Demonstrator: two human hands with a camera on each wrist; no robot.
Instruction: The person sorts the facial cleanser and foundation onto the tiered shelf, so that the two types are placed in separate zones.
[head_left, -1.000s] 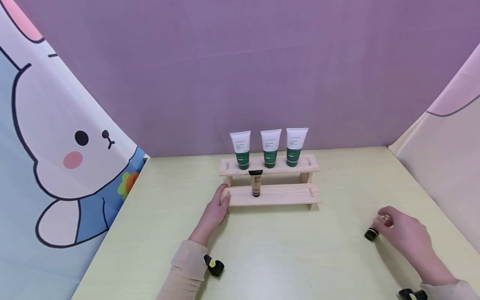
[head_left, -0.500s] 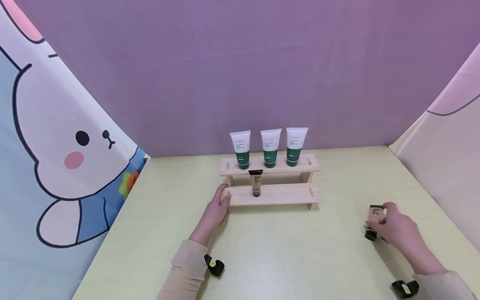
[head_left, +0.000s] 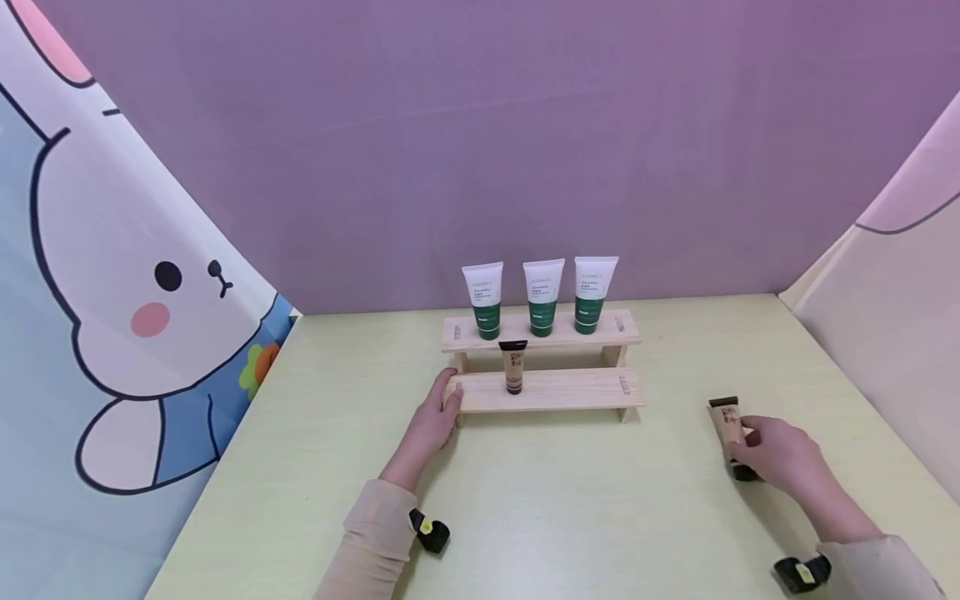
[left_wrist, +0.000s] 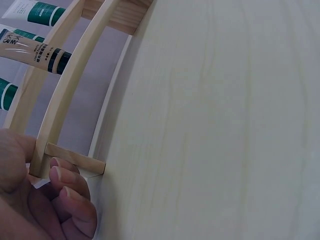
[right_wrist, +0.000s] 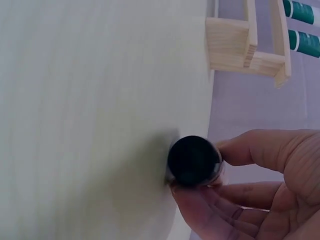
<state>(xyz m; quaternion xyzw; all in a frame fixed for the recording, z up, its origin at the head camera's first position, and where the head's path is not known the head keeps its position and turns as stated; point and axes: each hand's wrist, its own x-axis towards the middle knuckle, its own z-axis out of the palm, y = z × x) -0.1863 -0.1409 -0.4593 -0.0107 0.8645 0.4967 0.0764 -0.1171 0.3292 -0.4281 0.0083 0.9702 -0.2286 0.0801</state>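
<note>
In the head view my left hand [head_left: 432, 419] grips the left end of a two-step wooden rack [head_left: 555, 392]; the left wrist view shows its fingers curled around the end of the lower step. On that step a beige tube with black ends [head_left: 513, 367] stands upright, cap down. My right hand [head_left: 783, 454] pinches a second beige tube [head_left: 727, 425] between thumb and fingers, off to the right of the rack. Its black cap [right_wrist: 193, 161] faces the camera in the right wrist view. That tube leans with its cap end low, near the tabletop; contact is hard to tell.
Three white-and-green tubes stand in a row on the upper step, a left one [head_left: 486, 302], a middle one [head_left: 542, 298] and a right one [head_left: 594, 296]. Behind the pale tabletop [head_left: 570, 508] rises a purple backdrop [head_left: 480, 150]. A rabbit-print cloth [head_left: 150, 333] hangs at left.
My right hand has shifted slightly left, and the beige tube in it has turned, its flat end swinging leftward. The left hand keeps its grip on the rack, which stays put.
</note>
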